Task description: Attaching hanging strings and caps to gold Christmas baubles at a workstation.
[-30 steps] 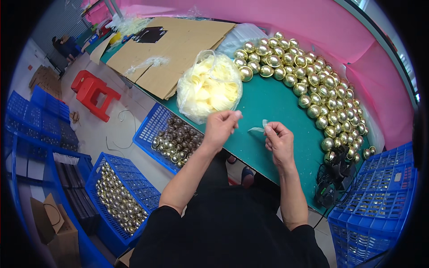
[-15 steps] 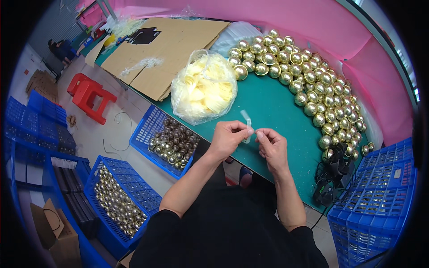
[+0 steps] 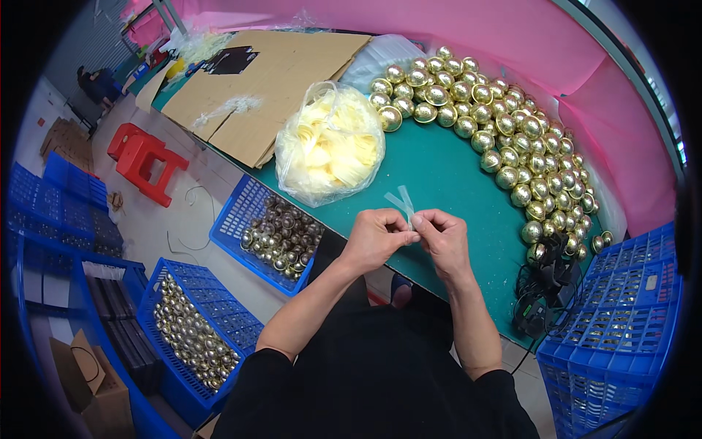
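Observation:
A translucent pale strip rises from between my fingertips, its two upper ends spread in a V. My left hand pinches it with thumb and forefinger. My right hand meets it from the other side, thumb and finger closed on the same strip. The fingertips hide its lower part, so I cannot tell whether it is one folded piece or two. Both hands are over the front edge of the green table. Beyond my left hand sits a clear plastic bag full of pale yellow thin pieces.
Many gold balls curve along the table's back and right. Flattened cardboard lies far left. Dark devices with cables lie near a blue crate at right. Blue crates of balls and a red stool stand left.
My right hand has closed in on the left, and both now pinch the strip. Its single upright end has become two ends crossing in a V.

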{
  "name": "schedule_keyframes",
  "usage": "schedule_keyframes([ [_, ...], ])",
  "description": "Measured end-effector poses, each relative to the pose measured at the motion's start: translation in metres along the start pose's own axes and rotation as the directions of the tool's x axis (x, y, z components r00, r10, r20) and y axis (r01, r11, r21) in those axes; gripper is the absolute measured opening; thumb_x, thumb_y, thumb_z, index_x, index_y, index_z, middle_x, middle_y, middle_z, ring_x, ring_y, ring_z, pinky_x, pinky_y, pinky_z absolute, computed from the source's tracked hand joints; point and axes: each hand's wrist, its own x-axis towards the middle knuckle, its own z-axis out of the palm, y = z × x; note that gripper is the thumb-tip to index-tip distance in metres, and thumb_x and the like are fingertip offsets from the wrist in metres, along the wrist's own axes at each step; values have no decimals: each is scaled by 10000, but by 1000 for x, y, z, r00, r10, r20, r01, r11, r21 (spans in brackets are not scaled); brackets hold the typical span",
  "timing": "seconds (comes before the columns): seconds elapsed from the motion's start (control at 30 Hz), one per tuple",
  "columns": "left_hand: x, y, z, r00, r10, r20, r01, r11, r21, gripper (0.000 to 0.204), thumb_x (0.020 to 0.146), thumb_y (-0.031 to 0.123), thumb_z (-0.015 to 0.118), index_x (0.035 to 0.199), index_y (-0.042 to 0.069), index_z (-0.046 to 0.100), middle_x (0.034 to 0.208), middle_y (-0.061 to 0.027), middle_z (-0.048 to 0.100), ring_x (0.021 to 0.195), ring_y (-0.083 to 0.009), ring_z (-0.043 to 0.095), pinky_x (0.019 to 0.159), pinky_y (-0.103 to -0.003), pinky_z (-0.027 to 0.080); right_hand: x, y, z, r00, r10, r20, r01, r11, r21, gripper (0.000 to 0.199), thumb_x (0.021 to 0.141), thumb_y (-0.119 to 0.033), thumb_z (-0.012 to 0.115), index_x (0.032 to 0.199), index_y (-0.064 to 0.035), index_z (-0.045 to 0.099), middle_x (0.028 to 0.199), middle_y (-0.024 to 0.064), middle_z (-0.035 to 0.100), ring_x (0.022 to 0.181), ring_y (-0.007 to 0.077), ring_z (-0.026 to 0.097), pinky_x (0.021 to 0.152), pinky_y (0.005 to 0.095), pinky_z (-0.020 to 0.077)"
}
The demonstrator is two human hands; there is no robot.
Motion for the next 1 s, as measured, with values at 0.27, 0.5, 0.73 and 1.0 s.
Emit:
schedule_keyframes([
  [0.27,3,1,-12,998,48,-30,-50,996,-73,155,868,81,842,796,1,730,702,10,669,668,-32,559,577,-225,442,0,11,-7,998,30,-59,-25,996,80,180,1012,-174,699,968,0,712,743,-32,612,613,28,497,532,209,379],
  [0.5,36,16,-54,923,90,-375,-74,996,55,180,898,83,805,780,-15,710,679,8,659,629,-44,542,557,-241,431,-4,1,-47,984,-124,-127,159,936,313,168,1072,-173,602,1047,-18,660,943,68,700,745,103,589,649,252,461],
  [0.73,67,16,-80,736,438,-516,-67,806,588,190,858,125,814,836,-32,709,696,-148,668,613,-282,652,599,-404,508,-29,-11,-85,979,-97,-178,156,922,355,141,1082,-173,586,1024,-47,616,826,56,670,579,80,504,535,215,390],
  [1.0,8,11,-7,995,-6,-97,1,999,-51,391,986,295,739,1140,-63,710,752,-26,614,633,-129,539,581,-303,437,-36,-18,-42,985,-164,-54,169,980,108,149,1077,-153,589,1017,-22,628,811,62,687,602,60,510,546,202,403],
])
